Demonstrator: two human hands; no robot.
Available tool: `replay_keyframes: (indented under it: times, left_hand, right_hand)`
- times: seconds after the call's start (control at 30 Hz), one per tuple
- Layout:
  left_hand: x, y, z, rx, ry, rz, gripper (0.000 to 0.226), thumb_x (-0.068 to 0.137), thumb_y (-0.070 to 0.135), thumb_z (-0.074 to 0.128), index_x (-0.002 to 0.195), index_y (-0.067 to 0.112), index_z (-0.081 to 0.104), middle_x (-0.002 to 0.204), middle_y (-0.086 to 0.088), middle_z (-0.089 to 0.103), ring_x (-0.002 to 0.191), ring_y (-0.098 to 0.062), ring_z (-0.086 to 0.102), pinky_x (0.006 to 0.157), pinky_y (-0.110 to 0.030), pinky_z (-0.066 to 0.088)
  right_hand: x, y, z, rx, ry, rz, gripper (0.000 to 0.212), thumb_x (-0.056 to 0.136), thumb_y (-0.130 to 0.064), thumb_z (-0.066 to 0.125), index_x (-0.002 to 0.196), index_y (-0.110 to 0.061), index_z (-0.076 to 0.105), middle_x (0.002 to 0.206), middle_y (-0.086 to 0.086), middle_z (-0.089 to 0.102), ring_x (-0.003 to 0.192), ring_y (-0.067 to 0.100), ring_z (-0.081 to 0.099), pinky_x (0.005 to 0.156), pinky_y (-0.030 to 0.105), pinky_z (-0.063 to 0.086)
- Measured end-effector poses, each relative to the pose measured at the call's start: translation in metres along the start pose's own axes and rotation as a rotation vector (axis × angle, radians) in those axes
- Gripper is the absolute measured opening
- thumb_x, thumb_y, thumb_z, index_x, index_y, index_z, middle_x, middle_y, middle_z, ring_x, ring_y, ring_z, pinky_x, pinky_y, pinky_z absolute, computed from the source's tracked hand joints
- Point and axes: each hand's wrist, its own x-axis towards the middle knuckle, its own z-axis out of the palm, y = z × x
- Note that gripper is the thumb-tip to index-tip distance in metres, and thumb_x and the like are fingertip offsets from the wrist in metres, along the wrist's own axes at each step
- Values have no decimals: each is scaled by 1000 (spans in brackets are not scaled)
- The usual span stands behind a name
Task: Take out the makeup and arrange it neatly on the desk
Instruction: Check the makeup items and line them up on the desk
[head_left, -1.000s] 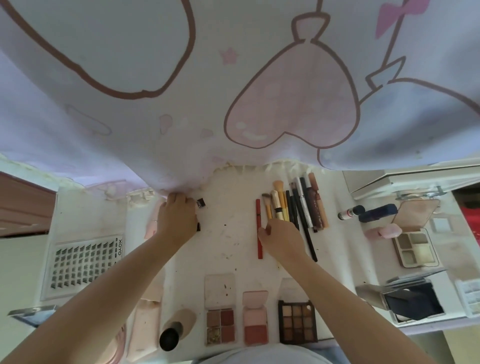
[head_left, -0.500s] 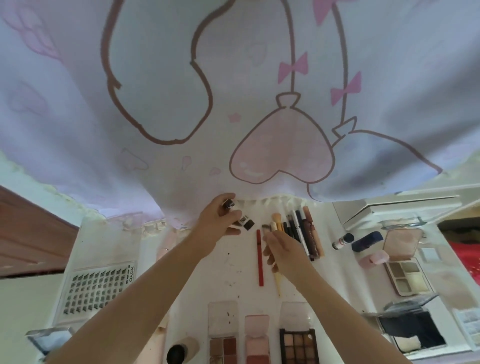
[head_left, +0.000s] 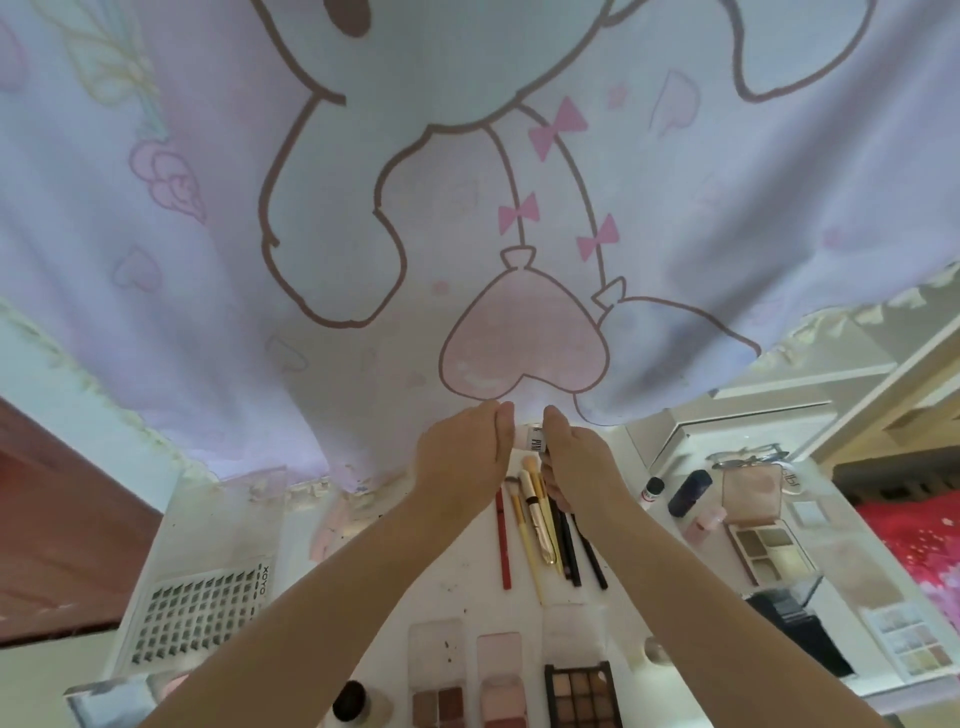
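Observation:
My left hand (head_left: 464, 457) and my right hand (head_left: 579, 465) meet at the far edge of the white desk (head_left: 447, 582), both closed on a small white tube with black lettering (head_left: 535, 440) held between them. Just below lies a row of brushes and pencils (head_left: 545, 525), with a red pencil (head_left: 502, 540) at its left. Three open eyeshadow and blush palettes (head_left: 498, 701) line the near edge. A dark blue tube (head_left: 688, 491), a small red-capped bottle (head_left: 652, 489) and a pink bottle (head_left: 705, 521) sit to the right.
A pink-and-lilac cartoon curtain (head_left: 467, 208) hangs over the desk's far side. A tray of false lashes (head_left: 202, 618) lies at the left, a round-capped bottle (head_left: 358, 701) near it. An open compact palette (head_left: 763, 525), a black box (head_left: 800, 634) and a swatch card (head_left: 914, 644) crowd the right.
My left hand carried the small tube rightward and my right hand left the brushes and rose to join it. The view has tilted upward toward the curtain.

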Motion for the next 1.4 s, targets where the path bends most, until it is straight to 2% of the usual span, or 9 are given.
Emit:
replay_keyframes:
  times: [0.13, 0.3, 0.43, 0.67, 0.8, 0.97, 1.07, 1.2, 1.4]
  left_hand:
    - [10, 14, -11, -72, -81, -213, 36, 101, 28, 17, 79, 13, 41, 58, 5, 36, 67, -17, 46, 53, -21, 33]
    - [16, 26, -22, -539, -233, -439, 43, 100, 30, 24, 65, 16, 44, 75, -6, 51, 70, -18, 47, 57, -21, 35]
    - [16, 28, -40, -731, -371, -359, 29, 100, 33, 26, 80, 19, 44, 65, 3, 39, 54, -7, 34, 51, -18, 28]
    - [15, 25, -68, -346, -314, -40, 25, 95, 23, 45, 118, 14, 52, 91, 6, 55, 82, -8, 55, 66, -11, 40]
    - [16, 18, -80, -467, -328, -58, 18, 93, 21, 48, 108, 21, 57, 81, 14, 60, 60, 8, 57, 58, -7, 42]
    - [19, 13, -90, -695, -321, -146, 21, 94, 14, 47, 85, 30, 58, 73, 10, 63, 46, 6, 55, 50, -10, 43]
    - [19, 12, -92, -695, -291, -152, 17, 94, 14, 47, 92, 26, 59, 74, 9, 62, 45, 5, 54, 49, -9, 43]
    - [18, 12, -91, -643, -280, -133, 20, 93, 14, 48, 109, 15, 61, 74, 11, 61, 45, 8, 54, 49, -5, 42]
    - [18, 8, -95, -667, -257, -165, 22, 93, 12, 49, 111, 12, 61, 73, 9, 63, 44, 6, 54, 48, -7, 43]
  right_hand:
    - [-2, -9, -6, -45, 22, -54, 38, 91, -27, 34, 54, -17, 30, 51, -1, 26, 44, 12, 22, 48, 27, 20]
    - [-18, -27, -17, -352, 135, -441, 48, 96, -17, 32, 49, -14, 28, 49, -1, 28, 47, 11, 27, 50, 22, 24]
    - [-11, -37, -35, -373, 57, -432, 46, 98, -21, 31, 53, -16, 29, 52, -2, 28, 48, 11, 26, 48, 18, 23]
    - [-14, -53, -52, -230, -101, -254, 41, 96, -36, 35, 63, -14, 42, 50, -4, 31, 38, 6, 25, 36, 15, 22]
    - [-19, -62, -60, -143, -191, -351, 30, 96, -23, 42, 68, -11, 39, 50, -2, 29, 35, 6, 24, 36, 15, 21]
    - [-23, -70, -66, -153, -262, -602, 25, 88, 2, 50, 84, -22, 57, 71, -2, 56, 62, 14, 55, 52, 19, 45]
    - [-24, -75, -66, -84, -284, -552, 20, 92, -6, 47, 88, -23, 56, 78, -4, 59, 57, 6, 60, 51, 17, 47]
    - [-21, -76, -64, -175, -242, -476, 30, 96, -22, 42, 71, -17, 57, 51, -6, 58, 37, 5, 47, 43, 19, 36]
    - [-23, -73, -66, -91, -301, -616, 26, 87, 6, 51, 88, -19, 58, 66, -12, 64, 55, 1, 59, 54, 14, 49]
